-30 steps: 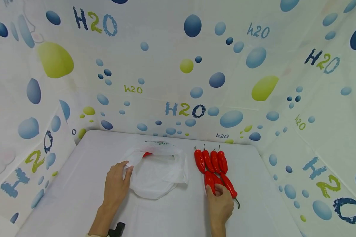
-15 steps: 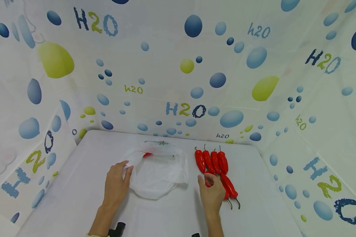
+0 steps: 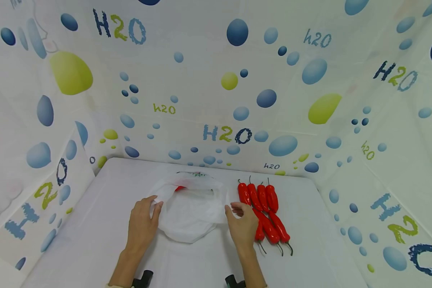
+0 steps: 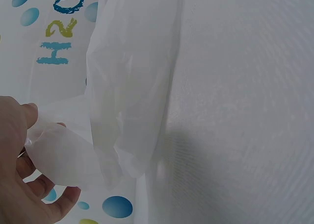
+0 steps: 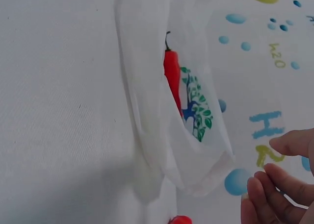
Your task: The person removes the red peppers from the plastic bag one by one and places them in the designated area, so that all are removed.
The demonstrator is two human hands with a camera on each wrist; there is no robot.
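A thin white plastic bag (image 3: 191,216) lies on the white table with its mouth spread open toward me. My left hand (image 3: 143,218) holds the left side of its rim, and film runs between thumb and fingers in the left wrist view. Inside the bag a red chili pepper (image 5: 172,74) shows in part, near a green leaf print. Beside the bag's right edge is my right hand (image 3: 242,224), nothing in it, thumb and fingers apart. It partly covers the nearest of the red chili peppers (image 3: 269,230) laid out in two rows on the right.
Behind the white table (image 3: 309,240) hangs a white curtain (image 3: 187,80) printed with blue and green drops and "H2O" lettering; it also closes off both sides. Dark wrist camera mounts (image 3: 144,279) show at the bottom edge.
My right hand has let go of a front-row chili pepper and moved left to the bag's right edge. Front-row peppers now lie side by side. The left hand stays at the bag's rim.
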